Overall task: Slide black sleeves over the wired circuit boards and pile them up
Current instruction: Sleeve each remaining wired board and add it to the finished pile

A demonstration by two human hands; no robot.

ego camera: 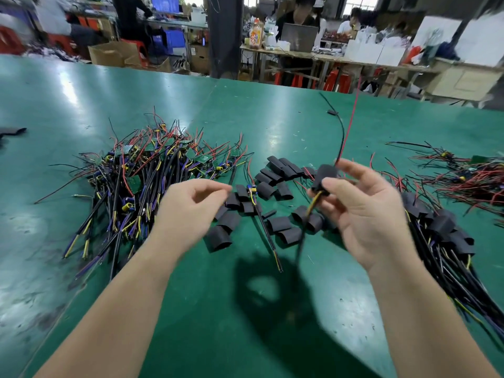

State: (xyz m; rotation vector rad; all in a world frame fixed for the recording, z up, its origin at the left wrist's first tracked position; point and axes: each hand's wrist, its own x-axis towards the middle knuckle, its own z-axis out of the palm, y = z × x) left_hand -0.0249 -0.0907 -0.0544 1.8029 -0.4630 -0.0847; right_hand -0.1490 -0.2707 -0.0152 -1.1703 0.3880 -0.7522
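The right hand (362, 214) held one sleeved circuit board (324, 175) raised above the right edge of the scatter of loose black sleeves (275, 184). Its thumb pressed on the front of the black sleeve and the other fingers (351, 166) curled round behind, so the piece was pinched between them. A red wire (351, 121) and a black wire (339, 126) rose from the top of the held piece. A black cable with a yellow core (306, 216) hung from its bottom end, down across the sleeves.

The left hand (191, 205) hovered over the left edge of the scatter. Its fingers were loosely curled, with the thumb and forefinger tips near each other but apart, and nothing showed between them.

Among the sleeves lay one bare board with blue and yellow parts (252, 193), its cable running toward the camera. Left of the scatter sat a big tangled heap of unsleeved green boards (152, 170) with red, black, purple and yellow wires. Right of the scatter, just behind the right hand, lay the pile of finished sleeved boards (441, 230), their cables fanning toward the camera. Beyond that pile, farther right of the scatter, was a looser tangle of red-wired boards (469, 175). Everything rested on a green table mat (272, 118). One stray flat black sleeve (13, 130) lay well to the left of the scatter, at the frame edge.
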